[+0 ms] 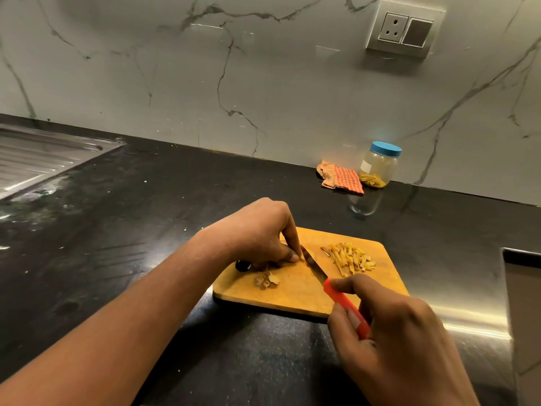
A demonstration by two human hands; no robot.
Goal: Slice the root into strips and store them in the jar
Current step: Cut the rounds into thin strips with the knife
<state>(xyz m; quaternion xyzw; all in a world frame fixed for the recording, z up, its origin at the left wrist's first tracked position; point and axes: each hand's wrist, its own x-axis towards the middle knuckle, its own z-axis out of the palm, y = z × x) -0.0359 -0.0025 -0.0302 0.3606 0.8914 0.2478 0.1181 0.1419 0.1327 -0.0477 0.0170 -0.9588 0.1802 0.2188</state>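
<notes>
On the wooden cutting board (295,297), my left hand (260,232) pinches a small yellow root piece (310,254) with its fingertips. My right hand (401,335) grips the red handle of a knife (345,306), and the blade rests against the root beside my left fingers. A pile of yellow strips (351,257) lies on the board's right half. Brown peel scraps (265,280) sit near the board's left edge. The clear jar (379,165) with a blue lid on it stands by the wall and holds some strips at its bottom.
An orange checked cloth (341,178) lies left of the jar. A steel sink drainboard (38,156) is at far left on the black counter (117,230). A steel surface (521,288) sits at the right edge. A wall socket (405,29) is above.
</notes>
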